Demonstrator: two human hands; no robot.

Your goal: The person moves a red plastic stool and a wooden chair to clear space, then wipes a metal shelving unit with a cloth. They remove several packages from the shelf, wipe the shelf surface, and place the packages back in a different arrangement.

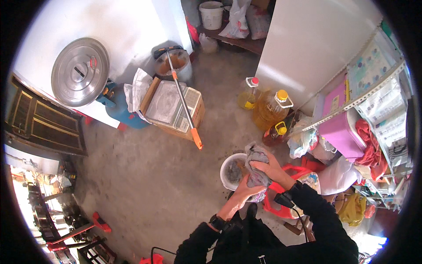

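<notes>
A grey, patterned cloth [256, 170] is bunched up between my two hands. My left hand [248, 188] grips its lower end, and my right hand [268, 166] is wrapped around the upper part. Both hands are at the right side of a white plastic bucket [226, 181] that stands on the floor. Greyish contents show inside the bucket, partly covered by my left hand and the cloth. Too little shows to tell whether the cloth is wet.
A red plastic stool [276, 205] stands close at my right. Beyond the bucket are a large oil jug [268, 112] and smaller bottles. A mop pole [183, 103] leans over a cardboard box [197, 114]. Metal shelving [356, 97] lines the right side of the concrete floor [148, 178].
</notes>
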